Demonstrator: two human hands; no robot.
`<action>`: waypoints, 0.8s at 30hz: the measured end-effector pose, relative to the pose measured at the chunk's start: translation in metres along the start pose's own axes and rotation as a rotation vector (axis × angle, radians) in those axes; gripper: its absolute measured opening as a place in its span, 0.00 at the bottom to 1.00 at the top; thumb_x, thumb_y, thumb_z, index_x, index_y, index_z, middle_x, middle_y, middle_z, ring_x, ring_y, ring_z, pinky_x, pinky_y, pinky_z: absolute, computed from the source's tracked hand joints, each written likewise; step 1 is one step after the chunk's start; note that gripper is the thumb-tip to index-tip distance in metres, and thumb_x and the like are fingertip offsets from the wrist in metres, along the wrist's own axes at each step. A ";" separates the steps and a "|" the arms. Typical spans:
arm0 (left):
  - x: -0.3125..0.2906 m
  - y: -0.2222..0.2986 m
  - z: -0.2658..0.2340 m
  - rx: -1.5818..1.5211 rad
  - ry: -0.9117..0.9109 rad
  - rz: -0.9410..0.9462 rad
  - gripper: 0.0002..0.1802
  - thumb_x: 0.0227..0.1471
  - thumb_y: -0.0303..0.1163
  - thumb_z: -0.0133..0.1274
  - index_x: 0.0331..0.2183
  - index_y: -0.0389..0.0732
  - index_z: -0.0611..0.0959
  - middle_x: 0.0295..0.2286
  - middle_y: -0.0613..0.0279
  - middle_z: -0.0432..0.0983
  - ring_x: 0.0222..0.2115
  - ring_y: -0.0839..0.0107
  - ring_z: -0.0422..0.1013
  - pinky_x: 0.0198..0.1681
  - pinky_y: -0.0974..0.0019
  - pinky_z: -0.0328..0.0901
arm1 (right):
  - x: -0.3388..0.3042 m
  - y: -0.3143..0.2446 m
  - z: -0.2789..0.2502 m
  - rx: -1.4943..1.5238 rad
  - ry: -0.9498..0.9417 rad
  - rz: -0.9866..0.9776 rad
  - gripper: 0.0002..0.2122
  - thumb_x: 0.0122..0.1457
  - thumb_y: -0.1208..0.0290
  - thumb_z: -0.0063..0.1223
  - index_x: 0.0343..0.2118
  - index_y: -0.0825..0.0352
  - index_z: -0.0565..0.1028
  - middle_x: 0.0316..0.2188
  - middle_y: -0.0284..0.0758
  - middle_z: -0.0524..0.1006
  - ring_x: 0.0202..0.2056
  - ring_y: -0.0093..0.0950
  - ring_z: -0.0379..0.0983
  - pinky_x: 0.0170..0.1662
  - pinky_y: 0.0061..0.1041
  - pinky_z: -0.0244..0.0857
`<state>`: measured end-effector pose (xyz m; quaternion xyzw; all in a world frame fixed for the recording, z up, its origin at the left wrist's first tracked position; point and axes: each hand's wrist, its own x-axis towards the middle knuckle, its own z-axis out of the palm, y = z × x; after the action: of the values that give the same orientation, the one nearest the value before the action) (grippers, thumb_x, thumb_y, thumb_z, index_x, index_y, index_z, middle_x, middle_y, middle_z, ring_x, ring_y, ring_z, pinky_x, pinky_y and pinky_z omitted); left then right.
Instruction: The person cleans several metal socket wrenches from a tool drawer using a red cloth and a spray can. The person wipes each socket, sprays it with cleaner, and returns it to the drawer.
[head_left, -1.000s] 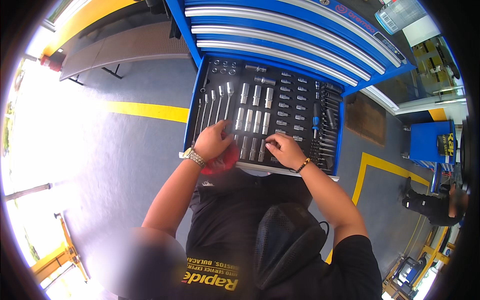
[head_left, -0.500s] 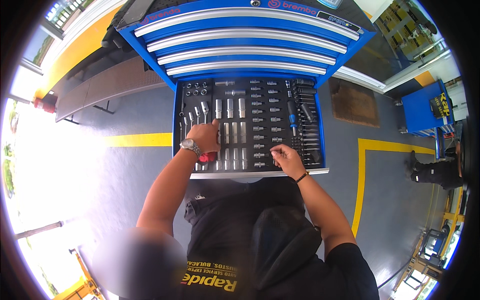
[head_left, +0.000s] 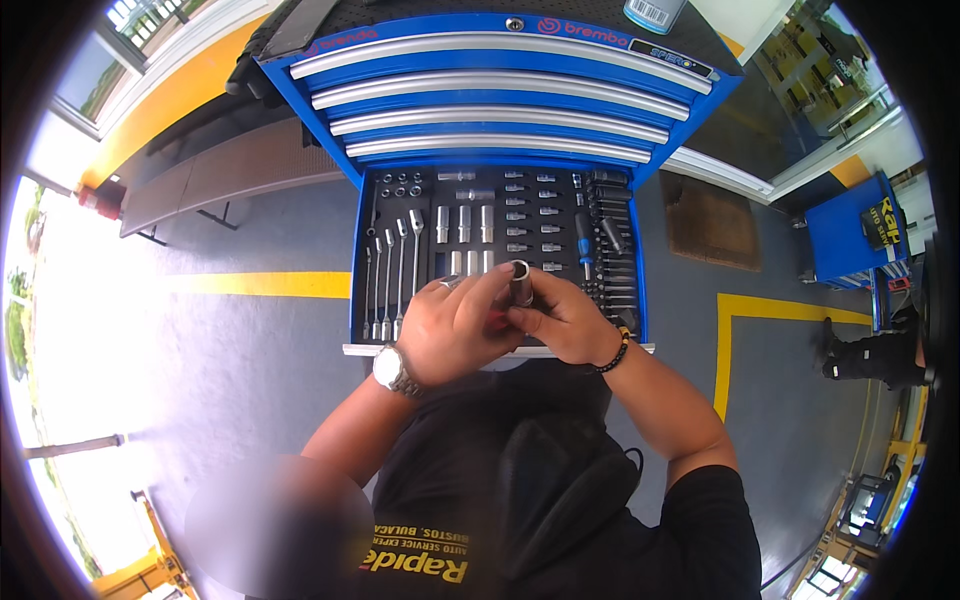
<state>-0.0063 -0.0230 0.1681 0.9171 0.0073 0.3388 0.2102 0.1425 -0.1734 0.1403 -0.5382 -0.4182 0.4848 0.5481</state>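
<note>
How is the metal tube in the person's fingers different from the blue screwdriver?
The metal tube is held up in the right hand; the blue screwdriver lies in the drawer. The metal tube shows a round, hollow end; the blue screwdriver has a thin shaft. The metal tube looks grey and shiny, while the blue screwdriver has a blue-and-black handle. Both have metal parts.

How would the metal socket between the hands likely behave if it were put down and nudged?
The socket would probably roll if laid on its side, since its body looks round. Its metal look suggests it's stiff and rather heavy for its size. The smooth, shiny side could be a little slippery too.
</note>
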 end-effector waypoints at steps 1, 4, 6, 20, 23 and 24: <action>-0.001 0.004 0.000 -0.041 0.014 -0.030 0.41 0.36 0.38 0.70 0.51 0.33 0.72 0.31 0.58 0.80 0.22 0.64 0.77 0.26 0.64 0.70 | 0.000 -0.008 0.000 -0.150 0.053 -0.149 0.13 0.62 0.66 0.58 0.45 0.67 0.73 0.39 0.34 0.77 0.42 0.25 0.74 0.45 0.26 0.68; -0.018 0.010 0.003 -0.639 0.092 -0.619 0.40 0.38 0.36 0.70 0.52 0.35 0.72 0.34 0.55 0.78 0.31 0.68 0.78 0.33 0.65 0.71 | -0.002 -0.040 0.002 -0.475 0.146 -0.458 0.11 0.60 0.68 0.60 0.42 0.65 0.74 0.36 0.35 0.77 0.38 0.29 0.76 0.42 0.27 0.68; -0.047 -0.011 0.024 -0.927 0.137 -0.974 0.29 0.48 0.38 0.60 0.51 0.38 0.74 0.39 0.51 0.76 0.43 0.64 0.74 0.44 0.59 0.70 | -0.011 -0.054 0.002 -0.550 0.168 -0.476 0.11 0.59 0.69 0.61 0.43 0.65 0.75 0.37 0.36 0.77 0.37 0.30 0.76 0.41 0.25 0.68; -0.147 -0.024 0.019 -2.073 0.338 -1.581 0.36 0.61 0.48 0.34 0.58 0.28 0.63 0.53 0.37 0.66 0.53 0.42 0.66 0.58 0.46 0.61 | -0.046 -0.104 0.025 -0.999 0.387 -0.636 0.20 0.43 0.72 0.68 0.41 0.66 0.77 0.33 0.35 0.78 0.33 0.35 0.74 0.37 0.33 0.65; -0.131 -0.013 -0.001 -2.144 0.419 -1.480 0.36 0.63 0.51 0.34 0.61 0.32 0.64 0.59 0.41 0.62 0.62 0.44 0.57 0.65 0.40 0.52 | -0.047 -0.108 0.028 -1.074 0.408 -0.678 0.21 0.41 0.72 0.69 0.42 0.66 0.77 0.32 0.34 0.77 0.32 0.34 0.73 0.37 0.33 0.64; -0.126 -0.010 -0.005 -2.161 0.456 -1.446 0.36 0.63 0.52 0.34 0.61 0.32 0.64 0.59 0.41 0.62 0.62 0.44 0.57 0.65 0.39 0.52 | -0.047 -0.110 0.029 -1.096 0.408 -0.687 0.21 0.41 0.72 0.69 0.41 0.66 0.77 0.32 0.34 0.77 0.32 0.33 0.73 0.37 0.33 0.64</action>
<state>-0.1049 -0.0318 0.0897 0.0005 0.2550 0.1316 0.9579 0.1149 -0.2091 0.2548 -0.6555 -0.6391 -0.1102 0.3870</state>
